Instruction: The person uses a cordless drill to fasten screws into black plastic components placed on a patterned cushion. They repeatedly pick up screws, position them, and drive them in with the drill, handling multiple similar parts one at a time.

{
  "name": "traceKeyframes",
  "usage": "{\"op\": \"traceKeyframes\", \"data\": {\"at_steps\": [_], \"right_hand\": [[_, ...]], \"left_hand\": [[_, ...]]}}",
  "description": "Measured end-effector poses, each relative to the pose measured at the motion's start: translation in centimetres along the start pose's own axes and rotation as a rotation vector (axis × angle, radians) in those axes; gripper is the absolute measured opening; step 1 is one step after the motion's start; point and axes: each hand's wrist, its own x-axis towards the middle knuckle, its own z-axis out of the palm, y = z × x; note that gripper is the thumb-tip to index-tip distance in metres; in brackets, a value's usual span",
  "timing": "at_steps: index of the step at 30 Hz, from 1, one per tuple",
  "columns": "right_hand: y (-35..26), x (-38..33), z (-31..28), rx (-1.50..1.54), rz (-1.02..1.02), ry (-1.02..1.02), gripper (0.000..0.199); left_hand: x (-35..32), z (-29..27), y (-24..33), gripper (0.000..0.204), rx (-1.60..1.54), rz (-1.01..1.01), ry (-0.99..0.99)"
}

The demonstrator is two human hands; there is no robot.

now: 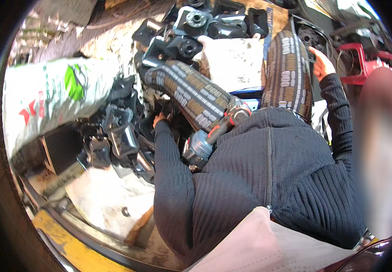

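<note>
Reaching left hand (pixel 160 119) down among black metal parts (pixel 121 131).

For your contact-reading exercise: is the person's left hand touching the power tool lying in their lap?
Apart. The head view shows the left hand down among the black metal parts, with the dark sleeve between it and the power tool.

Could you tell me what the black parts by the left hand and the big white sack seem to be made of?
The black parts look like cast metal with rubber bushings: dull, hard-edged, grimy. The white sack looks like woven plastic, creased and faintly glossy.
</note>
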Motion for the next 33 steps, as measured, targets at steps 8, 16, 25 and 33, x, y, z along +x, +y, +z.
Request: {"op": "traceKeyframes", "data": {"at_steps": [8, 16, 25, 33], "right_hand": [[-11.2, -21.1, 9.3, -1.066, -1.188, -0.944, 0.027], [-12.8, -23.3, 11.0, -1.276, -1.210, -1.254, 0.027], [-13.6, -21.7, 8.7, -1.195, -1.154, -1.377, 0.026], [-13.2, -12.4, 2.8, -0.452, -0.724, -1.101, 0.026]], "left_hand": [[4.8, -1.1, 3.0, 0.068, -0.148, -0.017, 0.305], [3.2, -3.5, 4.5, 0.059, -0.104, 0.036, 0.180], [-9.2, -6.1, -3.3, 0.036, -0.287, 0.325, 0.530], [-27.2, -19.7, -6.3, 0.046, -1.052, 0.061, 1.801]]}}
